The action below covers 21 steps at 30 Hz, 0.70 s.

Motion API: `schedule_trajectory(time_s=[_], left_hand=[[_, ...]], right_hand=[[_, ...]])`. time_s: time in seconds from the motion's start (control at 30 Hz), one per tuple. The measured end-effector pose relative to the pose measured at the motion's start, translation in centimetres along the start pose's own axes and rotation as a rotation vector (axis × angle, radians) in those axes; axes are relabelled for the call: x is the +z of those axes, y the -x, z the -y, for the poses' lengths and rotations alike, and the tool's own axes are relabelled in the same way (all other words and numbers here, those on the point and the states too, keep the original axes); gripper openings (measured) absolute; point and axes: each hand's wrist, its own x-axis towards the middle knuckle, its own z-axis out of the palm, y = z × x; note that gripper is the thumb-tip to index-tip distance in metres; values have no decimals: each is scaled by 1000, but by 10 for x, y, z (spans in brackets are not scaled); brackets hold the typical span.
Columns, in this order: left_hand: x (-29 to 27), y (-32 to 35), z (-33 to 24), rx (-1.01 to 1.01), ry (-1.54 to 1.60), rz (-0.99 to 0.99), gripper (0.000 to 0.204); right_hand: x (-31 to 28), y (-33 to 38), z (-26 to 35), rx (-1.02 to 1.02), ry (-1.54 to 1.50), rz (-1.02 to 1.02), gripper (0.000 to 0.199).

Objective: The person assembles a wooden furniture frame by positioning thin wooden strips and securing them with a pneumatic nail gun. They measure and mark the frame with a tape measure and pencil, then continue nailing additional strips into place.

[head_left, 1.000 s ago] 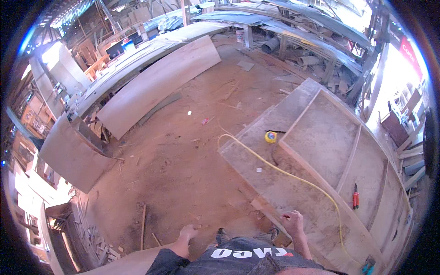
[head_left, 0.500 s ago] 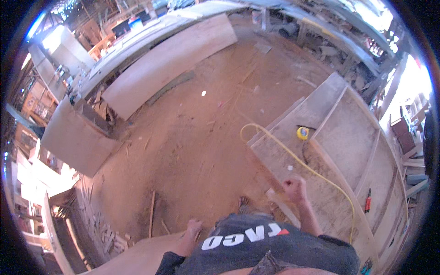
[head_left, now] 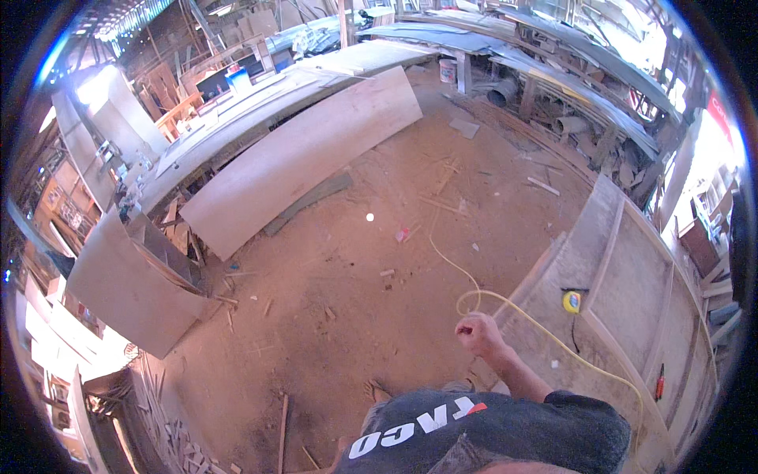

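Observation:
My right hand (head_left: 480,335) is closed, its fingers curled, and nothing shows in it. It hovers beside the near-left edge of a framed wooden panel (head_left: 641,272) on the right. Just above the hand loops a thin yellow hose (head_left: 564,340), which runs across the panel and off onto the floor. A yellow tape measure (head_left: 572,301) rests on the panel against a batten, with a dark strap or cord by it. Farther right on the panel lies a red-and-black hand tool (head_left: 660,384). My left hand is out of sight.
A long plywood sheet (head_left: 308,158) leans along a low bench at the far left. Another curved-looking board (head_left: 130,288) stands nearer on the left. Wood offcuts (head_left: 283,430) and scraps lie on the dusty floor. A white bucket (head_left: 448,71) stands at the back by stacked boards.
The view has shifted, with the panel and tape measure now farther right and lower. My right hand has moved left, off the panel's edge. My left hand has left the view.

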Motion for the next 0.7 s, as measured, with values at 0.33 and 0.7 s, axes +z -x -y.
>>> schedule_trajectory(time_s=[0.33, 0.7], left_hand=[[-195, -250, -29, 92, -95, -44, 35], [-262, -436, -213, 78, -6, -4, 33]], right_hand=[[66, -116, 28, 121, 43, 56, 8], [106, -291, -184, 307, 130, 127, 13]])
